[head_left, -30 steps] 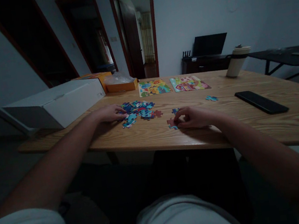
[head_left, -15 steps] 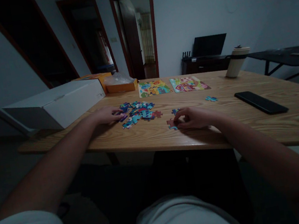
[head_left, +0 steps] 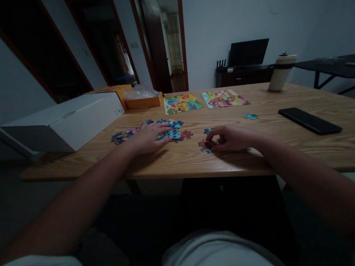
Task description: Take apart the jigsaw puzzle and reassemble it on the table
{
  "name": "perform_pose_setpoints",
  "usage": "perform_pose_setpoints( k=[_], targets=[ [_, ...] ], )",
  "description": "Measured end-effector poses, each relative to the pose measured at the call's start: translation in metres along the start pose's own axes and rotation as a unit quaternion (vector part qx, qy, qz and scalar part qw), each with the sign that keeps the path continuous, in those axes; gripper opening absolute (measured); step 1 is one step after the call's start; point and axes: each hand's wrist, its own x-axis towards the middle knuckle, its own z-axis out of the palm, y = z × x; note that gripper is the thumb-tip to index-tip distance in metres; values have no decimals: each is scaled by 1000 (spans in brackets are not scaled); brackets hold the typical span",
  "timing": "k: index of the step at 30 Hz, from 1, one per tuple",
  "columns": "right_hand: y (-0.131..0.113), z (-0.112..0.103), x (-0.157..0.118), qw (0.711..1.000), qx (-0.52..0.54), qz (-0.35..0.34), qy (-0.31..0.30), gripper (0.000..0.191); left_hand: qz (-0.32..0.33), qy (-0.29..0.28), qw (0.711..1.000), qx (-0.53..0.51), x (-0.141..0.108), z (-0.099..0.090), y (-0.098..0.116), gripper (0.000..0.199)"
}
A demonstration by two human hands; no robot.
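My left hand point(head_left: 151, 137) lies over the near side of a pile of blue puzzle pieces point(head_left: 176, 124), its fingers apart and touching the pieces. More dark and purple pieces point(head_left: 123, 135) spread out to the left of that hand. A reddish piece point(head_left: 187, 134) sits at the pile's right edge. Farther right, my right hand point(head_left: 226, 138) pinches a reddish-brown and blue puzzle piece point(head_left: 203, 146) at the tabletop. Just behind its fingertips is a dark blue piece point(head_left: 208, 131).
Two colourful picture sheets point(head_left: 183, 103) lie at the back of the wooden table point(head_left: 175, 164). A white box point(head_left: 92, 118) and an orange tray point(head_left: 143, 102) stand left. To the right are a blue piece point(head_left: 251, 116), a black phone point(head_left: 309, 120) and a cup point(head_left: 280, 76).
My left hand has moved right across the pile, and some pieces now lie spread to the left, where the hand was. My right hand has stayed nearly still with its piece.
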Motion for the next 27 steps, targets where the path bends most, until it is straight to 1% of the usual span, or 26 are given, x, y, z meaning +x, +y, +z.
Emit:
perform_pose_setpoints(
  k=[2,3,5,7,9,12,14,16,18,19,21,23,25,27],
  targets=[
    [-1,-1,-1,1000,-11,3,7,32,32,-8,999,0,11,3,23,57],
    [-1,-2,-2,1000,-12,2,10,33,39,-11,999,1,18,5,30,57],
    [1,-5,-3,1000,-10,13,16,39,35,-22,999,8,31,8,35,56],
    [9,-10,-5,999,-5,30,39,46,25,-37,999,15,42,9,32,53],
    [20,-17,-6,995,0,33,99,48,21,-52,998,15,47,10,25,50],
    [40,-29,-6,981,2,32,193,42,14,-50,998,26,48,14,10,50],
    [50,-36,-7,974,2,52,222,39,8,-44,998,40,46,18,-1,51],
    [56,-43,-8,970,2,71,234,39,3,-48,998,48,46,20,-11,50],
    [59,-50,-10,970,-3,84,226,39,-1,-49,997,58,46,19,-14,49],
    [59,-54,-11,973,-9,87,213,38,-2,-42,997,62,47,17,-12,49],
    [57,-60,-14,981,-32,85,171,38,1,-18,998,55,48,11,0,53],
    [53,-62,-19,988,-58,83,116,39,11,-5,1000,23,50,1,20,57],
    [51,-58,-25,991,-78,94,61,45,25,-30,999,-18,55,-8,43,54],
    [51,-49,-32,989,-95,110,35,51,44,-86,993,-61,62,-15,64,48]
  ],
)
